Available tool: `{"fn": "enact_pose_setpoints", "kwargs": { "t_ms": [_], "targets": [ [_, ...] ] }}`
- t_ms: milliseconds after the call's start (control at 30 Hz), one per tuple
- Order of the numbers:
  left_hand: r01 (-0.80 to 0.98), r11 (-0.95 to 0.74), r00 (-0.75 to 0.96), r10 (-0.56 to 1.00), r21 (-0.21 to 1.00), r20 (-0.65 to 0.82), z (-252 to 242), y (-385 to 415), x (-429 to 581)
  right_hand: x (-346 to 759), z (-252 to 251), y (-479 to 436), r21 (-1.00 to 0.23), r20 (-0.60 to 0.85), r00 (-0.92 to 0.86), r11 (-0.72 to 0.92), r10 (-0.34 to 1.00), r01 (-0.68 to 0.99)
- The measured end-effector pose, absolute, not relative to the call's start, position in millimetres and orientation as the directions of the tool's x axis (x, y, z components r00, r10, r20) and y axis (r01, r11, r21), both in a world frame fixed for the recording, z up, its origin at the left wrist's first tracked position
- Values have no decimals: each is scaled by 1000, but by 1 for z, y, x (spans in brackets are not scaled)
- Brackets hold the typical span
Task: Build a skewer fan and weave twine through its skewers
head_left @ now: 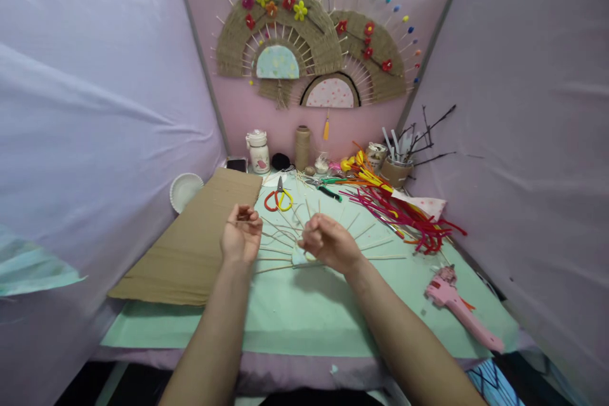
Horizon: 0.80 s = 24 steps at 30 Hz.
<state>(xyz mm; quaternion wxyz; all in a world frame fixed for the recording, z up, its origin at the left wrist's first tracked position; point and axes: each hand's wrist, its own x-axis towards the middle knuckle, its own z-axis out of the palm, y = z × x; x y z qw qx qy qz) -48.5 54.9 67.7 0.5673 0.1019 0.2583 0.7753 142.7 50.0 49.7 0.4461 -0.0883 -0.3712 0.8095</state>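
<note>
Above the table my left hand [242, 235] has its fingers curled, with a thin cord running across them. My right hand [330, 242] is closed in a pinch to the right of it, and the loose cord reaches toward its fingertips. Below and between both hands lies a half-round spread of thin sticks [380, 257], fanning out from a small pale-blue piece [299, 256] at its centre. My right hand hides part of that centre. Scissors [280, 196] with red and yellow handles lie just beyond my left hand.
Cardboard [190, 247] covers the table's left side. A pink glue gun [461, 311] lies at the right, below red and yellow pipe cleaners [409, 216]. Pliers [328, 190], a twine spool [302, 147] and a white bottle [258, 152] stand or lie behind. Decorated fans [280, 25] hang on the back panel.
</note>
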Motion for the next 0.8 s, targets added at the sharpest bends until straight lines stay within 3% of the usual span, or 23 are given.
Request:
{"fn": "enact_pose_setpoints", "kwargs": {
  "t_ms": [100,200,300,333,400,467,533,600,700,800],
  "targets": [
    [-688,-272,-444,891,672,-94,63,57,-49,165,61,62,-528,206,-440,-280,874,-802],
    [-488,-248,-459,888,837,-4,58,59,-49,183,68,71,-461,185,-283,-171,941,-871],
    [-63,-133,-412,906,989,95,52,58,-50,191,68,76,-437,159,-187,-100,969,-894],
    [154,-79,-387,912,985,134,50,57,-50,192,67,77,-445,151,-170,-87,974,-891],
    [564,16,-323,924,825,203,46,52,-49,190,64,78,-519,128,-155,-67,980,-852],
    [775,53,-262,934,629,243,45,48,-45,186,59,78,-659,87,-182,-80,980,-748],
    [815,-20,-193,933,578,304,47,45,-38,179,53,77,-794,38,-231,-111,972,-598],
    [753,-211,-113,891,623,439,50,42,-29,171,48,75,-879,15,-267,-115,964,-464],
    [580,-523,48,787,624,615,54,38,-12,162,44,70,-947,45,-318,-61,947,-315],
    [496,-601,106,758,627,644,53,33,0,156,46,64,-983,71,-395,-3,916,-186]
  ]
}}
